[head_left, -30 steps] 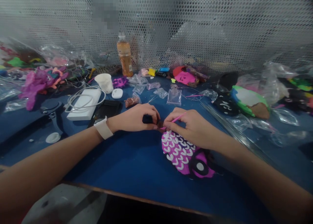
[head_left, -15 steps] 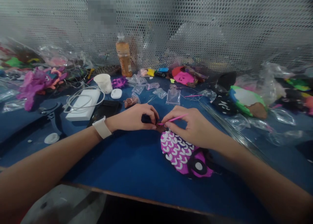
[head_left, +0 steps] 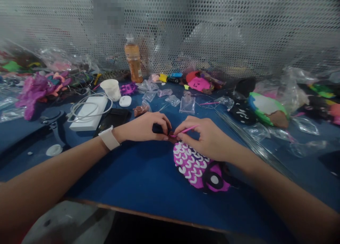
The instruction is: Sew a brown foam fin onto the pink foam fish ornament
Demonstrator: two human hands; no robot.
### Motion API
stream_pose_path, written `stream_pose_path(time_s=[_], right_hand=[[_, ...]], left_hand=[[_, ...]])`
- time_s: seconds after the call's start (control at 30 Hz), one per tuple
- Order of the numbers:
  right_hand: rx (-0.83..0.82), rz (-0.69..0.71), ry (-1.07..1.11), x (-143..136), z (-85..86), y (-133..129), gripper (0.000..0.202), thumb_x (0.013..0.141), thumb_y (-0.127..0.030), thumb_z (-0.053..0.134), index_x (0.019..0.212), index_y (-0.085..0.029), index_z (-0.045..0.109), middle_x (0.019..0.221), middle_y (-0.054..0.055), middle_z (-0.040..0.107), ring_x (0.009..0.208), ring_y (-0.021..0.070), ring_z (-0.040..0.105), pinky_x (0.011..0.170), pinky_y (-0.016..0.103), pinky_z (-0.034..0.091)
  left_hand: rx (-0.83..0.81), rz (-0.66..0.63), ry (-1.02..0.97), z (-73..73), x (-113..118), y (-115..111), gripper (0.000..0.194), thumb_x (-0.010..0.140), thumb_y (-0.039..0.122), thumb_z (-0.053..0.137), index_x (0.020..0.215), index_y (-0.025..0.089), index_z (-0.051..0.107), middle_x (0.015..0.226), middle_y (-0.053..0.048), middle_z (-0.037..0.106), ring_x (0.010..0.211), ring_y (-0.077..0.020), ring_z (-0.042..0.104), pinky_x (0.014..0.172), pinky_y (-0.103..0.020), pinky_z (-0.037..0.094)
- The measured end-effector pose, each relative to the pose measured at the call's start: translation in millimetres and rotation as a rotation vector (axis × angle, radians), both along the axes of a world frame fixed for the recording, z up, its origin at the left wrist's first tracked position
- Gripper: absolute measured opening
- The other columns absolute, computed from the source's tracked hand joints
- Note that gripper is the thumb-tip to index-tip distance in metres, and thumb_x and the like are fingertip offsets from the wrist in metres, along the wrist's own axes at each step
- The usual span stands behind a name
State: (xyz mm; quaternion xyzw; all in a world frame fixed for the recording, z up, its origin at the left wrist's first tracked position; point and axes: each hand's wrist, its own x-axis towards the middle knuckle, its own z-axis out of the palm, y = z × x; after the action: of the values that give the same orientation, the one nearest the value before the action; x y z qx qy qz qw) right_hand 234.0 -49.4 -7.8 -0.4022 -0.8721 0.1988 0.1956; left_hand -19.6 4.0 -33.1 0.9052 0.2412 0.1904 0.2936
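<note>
A pink and black clay figure (head_left: 191, 166) with white curved scales and a large round eye lies on the blue table (head_left: 132, 176). Its far left end is brown. My right hand (head_left: 203, 136) pinches a thin pink tool (head_left: 188, 129), whose tip touches the brown clay (head_left: 173, 137). At the other side of that brown part, my left hand (head_left: 151, 127) has thumb and fingertips pinched together at its edge. The fingers partly cover the brown piece, and the right hand hides the figure's upper side.
Behind the hands stand a drink bottle (head_left: 133, 61) and a white cup (head_left: 111, 89). A white box (head_left: 89, 112) with a coiled cable is at the left. Thin wires (head_left: 247, 141) and a green-rimmed clay piece (head_left: 268, 109) lie at the right.
The whole view has shifted slightly. The pink tool lies a little lower in my right hand, its tip still at the brown clay. Both hands keep nearly the same pose.
</note>
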Motion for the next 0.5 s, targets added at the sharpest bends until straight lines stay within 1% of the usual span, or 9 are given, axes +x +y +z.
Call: stream_pose_path(time_s=[0.17,0.33,0.5], right_hand=[[-0.013,0.007,-0.009,2.8,0.9,0.0,0.015,0.097,-0.026,0.062,0.099,-0.028,0.077,0.098,0.003,0.072,0.085,0.0198,0.065,0.077,0.035,0.048],[-0.029,0.008,-0.005,3.5,2.2,0.4,0.015,0.098,-0.027,0.062,0.096,-0.027,0.077,0.095,0.003,0.072,0.084,0.0205,0.064,0.076,0.036,0.046],[0.006,0.000,0.051,1.4,4.6,0.7,0.016,0.099,-0.024,0.061,0.095,-0.026,0.077,0.091,0.002,0.073,0.084,0.0197,0.065,0.075,0.036,0.045]], left_hand=[[-0.007,-0.007,-0.005,-0.2,0.2,0.1,0.013,0.089,0.030,0.079,0.083,0.020,0.075,0.118,-0.004,0.072,0.109,-0.0189,0.068,0.102,-0.037,0.049],[0.000,-0.009,-0.003,-0.1,0.4,0.1,0.012,0.090,0.030,0.078,0.084,0.021,0.075,0.119,-0.004,0.072,0.109,-0.0192,0.068,0.101,-0.037,0.049],[-0.003,-0.006,-0.001,0.8,0.6,-0.3,0.009,0.089,0.028,0.078,0.084,0.021,0.075,0.118,-0.004,0.072,0.109,-0.0193,0.068,0.101,-0.037,0.050]])
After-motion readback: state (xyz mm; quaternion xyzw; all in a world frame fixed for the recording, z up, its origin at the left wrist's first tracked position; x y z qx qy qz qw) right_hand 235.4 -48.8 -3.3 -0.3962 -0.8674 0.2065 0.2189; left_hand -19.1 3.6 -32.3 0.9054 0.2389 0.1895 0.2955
